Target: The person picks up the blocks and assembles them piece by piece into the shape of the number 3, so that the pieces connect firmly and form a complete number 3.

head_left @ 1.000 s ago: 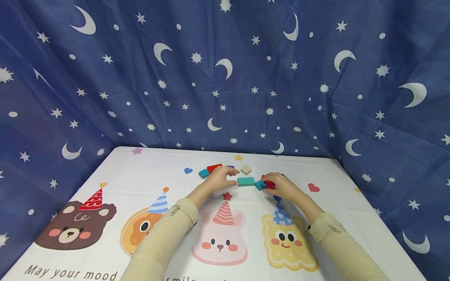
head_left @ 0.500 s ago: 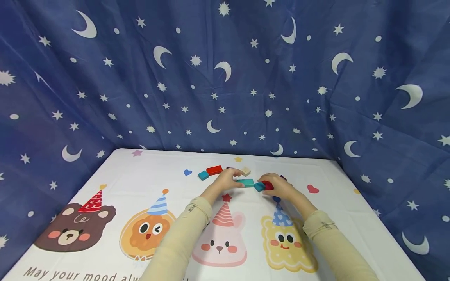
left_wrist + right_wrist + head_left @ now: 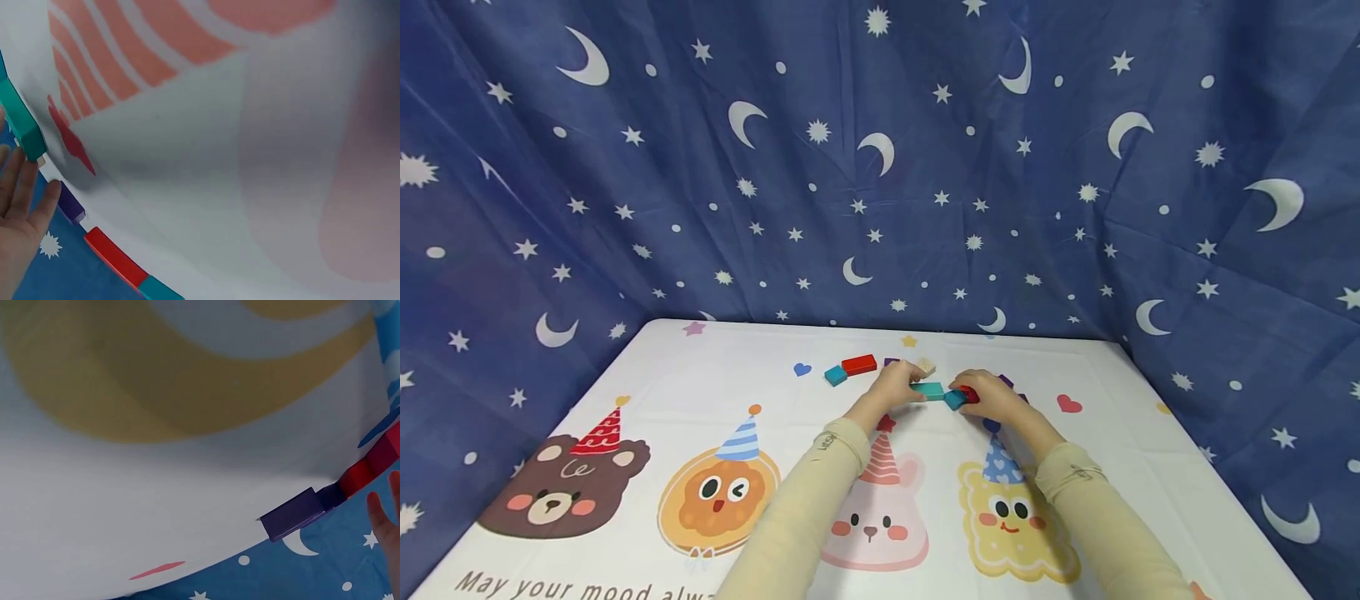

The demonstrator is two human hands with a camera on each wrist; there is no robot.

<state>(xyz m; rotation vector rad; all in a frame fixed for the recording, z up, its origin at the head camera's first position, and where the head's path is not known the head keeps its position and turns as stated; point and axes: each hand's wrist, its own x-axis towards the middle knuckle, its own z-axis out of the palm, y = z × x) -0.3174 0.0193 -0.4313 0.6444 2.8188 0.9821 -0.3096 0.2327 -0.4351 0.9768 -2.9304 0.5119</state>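
In the head view my left hand is at the left end of a long teal block, thumb on the near side. In the left wrist view its fingers are straight and spread, tips right at the block's end. My right hand has thumb and fingers about a red block, pinching it; a blue-teal cube lies between it and the teal block. The right wrist view shows the crimson block, then a brighter red one, beside that hand's fingertips.
To the left lie a long red block and a blue cube. A purple block and a pale wooden block sit behind my left hand. Purple blocks continue the row beyond the right hand. A starry blue curtain hangs behind the table.
My left hand has moved right, from beside the teal block to round its left end, uncovering the long red block. The right hand stays near its place; the red block it holds has shifted slightly.
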